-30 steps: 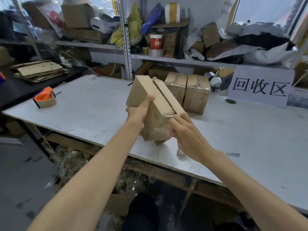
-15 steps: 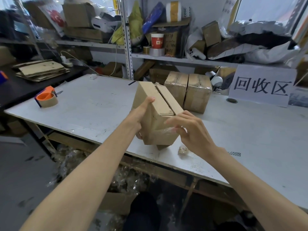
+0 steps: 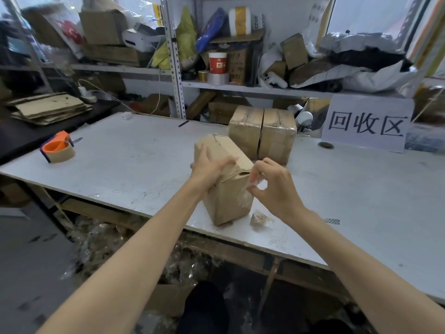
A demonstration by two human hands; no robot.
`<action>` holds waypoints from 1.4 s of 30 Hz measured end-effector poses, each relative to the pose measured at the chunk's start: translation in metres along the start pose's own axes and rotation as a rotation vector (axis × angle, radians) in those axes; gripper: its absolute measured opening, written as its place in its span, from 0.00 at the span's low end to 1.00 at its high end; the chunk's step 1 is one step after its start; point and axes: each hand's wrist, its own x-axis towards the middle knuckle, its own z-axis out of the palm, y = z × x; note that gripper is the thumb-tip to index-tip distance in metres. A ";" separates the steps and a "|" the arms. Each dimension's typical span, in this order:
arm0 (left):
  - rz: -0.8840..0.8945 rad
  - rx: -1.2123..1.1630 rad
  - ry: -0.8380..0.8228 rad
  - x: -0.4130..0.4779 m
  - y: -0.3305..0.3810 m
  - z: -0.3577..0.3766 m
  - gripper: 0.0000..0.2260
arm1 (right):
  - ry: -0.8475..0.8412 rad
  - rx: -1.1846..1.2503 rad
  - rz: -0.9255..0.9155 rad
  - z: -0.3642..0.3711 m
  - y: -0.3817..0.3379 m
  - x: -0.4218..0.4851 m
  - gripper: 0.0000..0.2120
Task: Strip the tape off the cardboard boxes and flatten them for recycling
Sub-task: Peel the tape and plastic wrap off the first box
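A brown cardboard box (image 3: pixel 227 201) stands tilted on the white table (image 3: pixel 134 162) near its front edge, clear tape still on its near face. My left hand (image 3: pixel 208 166) grips the box's top from the left, fingers spread over the upper edge. My right hand (image 3: pixel 272 186) is at the box's right top corner, thumb and fingers pinching a strip of clear tape there. Two more taped boxes (image 3: pixel 262 133) stand side by side just behind.
A crumpled ball of clear tape (image 3: pixel 260 219) lies on the table right of the held box. An orange tape dispenser (image 3: pixel 57 148) sits at the left. A white sign (image 3: pixel 366 122) leans at the back right. Flattened cardboard (image 3: pixel 48 108) is stacked far left; cluttered shelves stand behind.
The box has come down from mid-air and now stands on the table. My left hand shifted onto its top, and my right hand went from the front edge to pinching tape at the corner.
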 end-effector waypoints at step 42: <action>0.085 -0.030 -0.136 0.015 -0.012 -0.026 0.36 | 0.015 -0.419 0.260 -0.027 0.086 -0.017 0.07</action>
